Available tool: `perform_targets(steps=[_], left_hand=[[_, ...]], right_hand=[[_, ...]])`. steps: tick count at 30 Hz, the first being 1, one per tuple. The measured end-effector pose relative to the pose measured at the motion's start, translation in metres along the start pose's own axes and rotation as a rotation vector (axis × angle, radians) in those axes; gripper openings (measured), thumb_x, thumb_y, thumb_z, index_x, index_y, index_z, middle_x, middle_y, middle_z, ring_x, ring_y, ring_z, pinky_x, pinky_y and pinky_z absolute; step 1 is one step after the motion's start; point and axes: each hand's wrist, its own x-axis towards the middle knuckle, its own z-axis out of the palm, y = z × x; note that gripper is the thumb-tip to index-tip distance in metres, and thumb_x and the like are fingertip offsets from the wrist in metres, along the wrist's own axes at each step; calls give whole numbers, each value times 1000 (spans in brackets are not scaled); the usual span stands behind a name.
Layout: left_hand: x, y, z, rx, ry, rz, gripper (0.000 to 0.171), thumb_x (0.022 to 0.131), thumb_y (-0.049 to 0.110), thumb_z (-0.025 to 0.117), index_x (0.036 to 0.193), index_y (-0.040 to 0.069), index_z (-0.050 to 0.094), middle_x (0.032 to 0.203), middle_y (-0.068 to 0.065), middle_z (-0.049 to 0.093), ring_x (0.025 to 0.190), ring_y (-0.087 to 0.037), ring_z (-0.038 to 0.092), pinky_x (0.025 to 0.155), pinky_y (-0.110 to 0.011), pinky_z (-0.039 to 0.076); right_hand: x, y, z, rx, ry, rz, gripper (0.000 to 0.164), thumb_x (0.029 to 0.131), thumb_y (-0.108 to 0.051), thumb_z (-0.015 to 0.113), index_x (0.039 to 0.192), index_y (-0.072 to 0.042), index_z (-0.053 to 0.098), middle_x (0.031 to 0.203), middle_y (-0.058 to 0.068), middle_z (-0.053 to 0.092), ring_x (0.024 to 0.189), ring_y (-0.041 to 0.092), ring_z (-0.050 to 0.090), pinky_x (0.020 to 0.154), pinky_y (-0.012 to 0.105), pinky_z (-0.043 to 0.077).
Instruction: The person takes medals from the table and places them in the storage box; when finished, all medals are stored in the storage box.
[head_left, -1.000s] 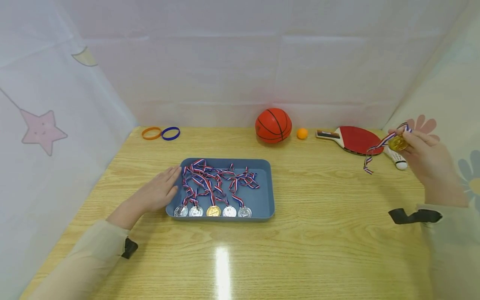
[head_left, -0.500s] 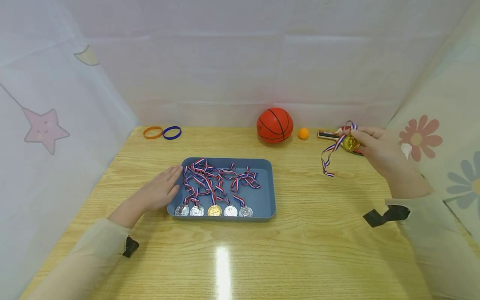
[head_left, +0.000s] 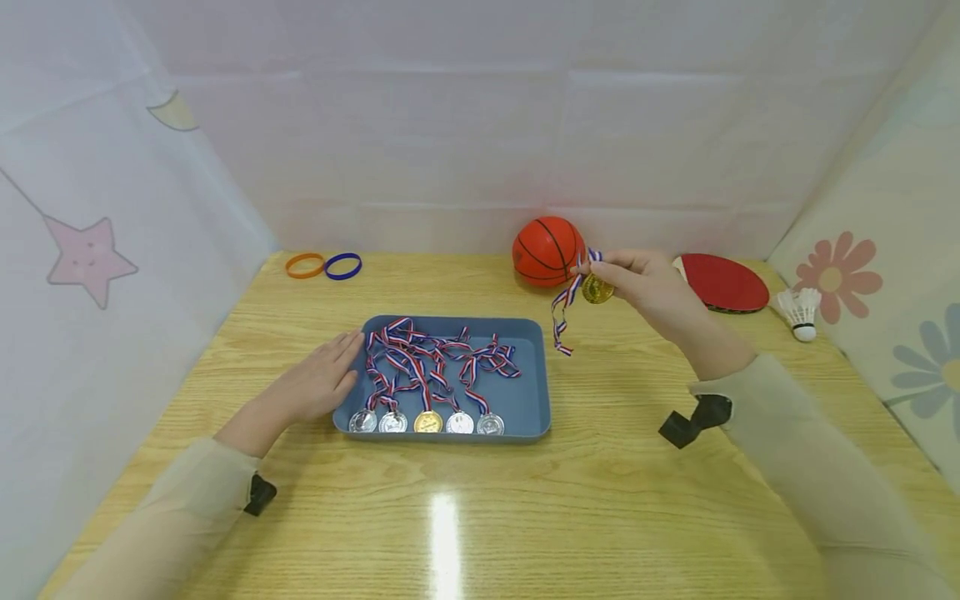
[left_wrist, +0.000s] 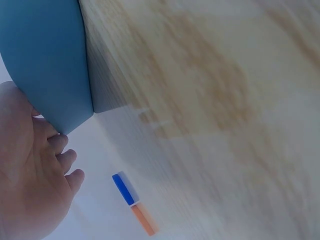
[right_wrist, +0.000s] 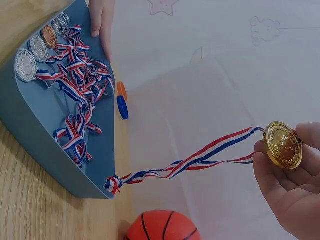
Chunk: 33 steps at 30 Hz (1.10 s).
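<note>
My right hand (head_left: 652,292) pinches a gold medal (head_left: 597,288) above the table, right of the tray. Its red, white and blue ribbon (right_wrist: 200,155) dangles from the fingers, with a knot at the lower end. My left hand (head_left: 318,379) rests with straight fingers against the left side of the blue-grey tray (head_left: 531,400). In the left wrist view, that hand's fingers (left_wrist: 62,142) lie along the tray's outer wall. Along the tray's near edge lie several medals: a gold medal (head_left: 428,422) in the middle, silver medals (head_left: 460,422) on both sides. Their ribbons tangle behind them.
An orange wristband (head_left: 304,267) and a blue wristband (head_left: 342,267) lie at the back left. A small basketball (head_left: 548,252) stands behind the tray. At the back right are a red table tennis bat (head_left: 723,283) and a shuttlecock (head_left: 801,315). Patterned cloth walls surround the table.
My right hand has carried the gold medal leftward, from over the shuttlecock past the bat to beside the basketball. My left hand has stayed at the tray.
</note>
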Motion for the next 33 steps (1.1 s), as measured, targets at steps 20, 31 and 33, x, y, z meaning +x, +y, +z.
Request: perform_targets(steps=[20, 31, 33], left_hand=[[-1, 1, -1, -1, 6, 0, 56, 98, 16, 36, 142, -11, 15, 147, -27, 14, 133, -43, 13, 108, -50, 14], [-1, 1, 0, 1, 4, 0, 56, 98, 15, 36, 142, -11, 15, 147, -27, 15, 134, -42, 13, 108, -50, 14], [-1, 1, 0, 1, 5, 2, 56, 98, 15, 36, 142, -11, 15, 147, -27, 15, 134, -42, 13, 108, -50, 14]], right_hand=[[28, 50, 52, -262, -76, 154, 33, 90, -27, 61, 107, 0, 66, 117, 8, 58, 109, 22, 49, 89, 38, 43], [11, 55, 63, -329, -128, 105, 25, 88, -25, 63, 94, -2, 72, 117, 10, 55, 113, 24, 44, 92, 42, 41], [8, 54, 63, -318, -162, 118, 26, 89, -25, 61, 95, -2, 71, 116, 10, 57, 112, 26, 46, 92, 42, 42]])
